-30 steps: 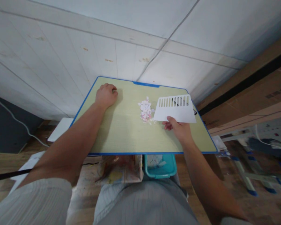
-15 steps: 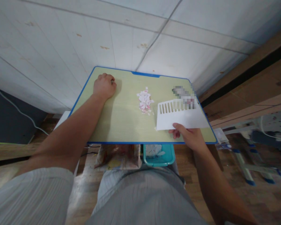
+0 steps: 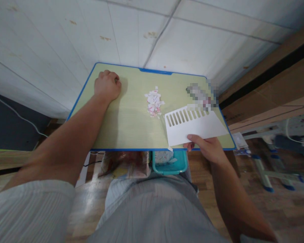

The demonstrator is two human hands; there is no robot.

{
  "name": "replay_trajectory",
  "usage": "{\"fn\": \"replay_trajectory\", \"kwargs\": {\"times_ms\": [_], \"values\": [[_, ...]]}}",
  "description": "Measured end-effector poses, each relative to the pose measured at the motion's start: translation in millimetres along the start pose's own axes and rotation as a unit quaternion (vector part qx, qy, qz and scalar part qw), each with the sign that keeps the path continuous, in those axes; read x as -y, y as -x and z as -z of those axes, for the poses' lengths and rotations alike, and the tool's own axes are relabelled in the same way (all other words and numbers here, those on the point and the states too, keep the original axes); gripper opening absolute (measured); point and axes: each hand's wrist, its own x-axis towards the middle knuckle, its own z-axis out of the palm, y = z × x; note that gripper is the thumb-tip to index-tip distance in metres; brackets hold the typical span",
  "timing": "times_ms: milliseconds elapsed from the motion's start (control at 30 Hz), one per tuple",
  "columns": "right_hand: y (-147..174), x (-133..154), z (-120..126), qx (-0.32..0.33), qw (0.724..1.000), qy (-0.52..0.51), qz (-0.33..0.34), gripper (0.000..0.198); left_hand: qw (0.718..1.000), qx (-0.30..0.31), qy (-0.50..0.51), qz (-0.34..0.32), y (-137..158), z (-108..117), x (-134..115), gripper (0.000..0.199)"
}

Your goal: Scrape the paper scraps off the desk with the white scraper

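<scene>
1 card (image 3: 178,132) in right hand (image 3: 208,147) | left hand (image 3: 107,85) curled, holding unclear | 1 scrap pile (image 3: 154,100)

In the middle of the frame we have the tabletop (image 3: 131,131), with the wall (image 3: 88,33) behind it and boxes (image 3: 266,94) to its right. Our left hand (image 3: 107,85) is at its far left; a heap of paper scraps (image 3: 154,101) lies right of that. Right of the heap, our right hand (image 3: 205,148) is at the near edge of a sheet (image 3: 192,128). Below the tabletop, bottom centre, we see a basket (image 3: 170,172), with a bag (image 3: 134,170) to its left.
</scene>
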Motion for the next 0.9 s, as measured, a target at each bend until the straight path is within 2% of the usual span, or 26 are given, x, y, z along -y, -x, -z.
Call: {"fn": "replay_trajectory", "kwargs": {"times_ms": [100, 167, 300, 367, 533, 733, 900], "values": [[2, -2, 4, 0.02, 1.0, 0.004, 0.0, 0.038, 1.0, 0.002, 0.02, 0.003, 0, 1, -1, 0.034], [0, -4, 5, -0.001, 1.0, 0.0, 0.003, 0.034, 0.999, 0.002, 0.04, 0.014, -1, 0, -3, 0.034], [-23, -3, -3, -0.13, 0.99, -0.035, 0.035, 0.019, 0.996, -0.009, 0.063, 0.056, -4, -5, -5, 0.032], [-40, 1, -10, -0.171, 0.982, -0.049, 0.058, 0.018, 0.996, -0.009, 0.063, 0.067, -5, -5, -5, 0.033], [-65, 6, -20, -0.173, 0.981, -0.071, 0.059, 0.02, 0.995, 0.003, 0.083, 0.052, -6, 0, -2, 0.034], [-60, 3, -15, -0.183, 0.98, -0.041, 0.064, 0.019, 0.998, 0.019, 0.047, 0.04, -11, 3, 0, 0.035], [-48, 4, -7, -0.15, 0.987, 0.001, 0.063, 0.029, 0.998, 0.024, 0.027, 0.043, -9, 3, -1, 0.037]]}}
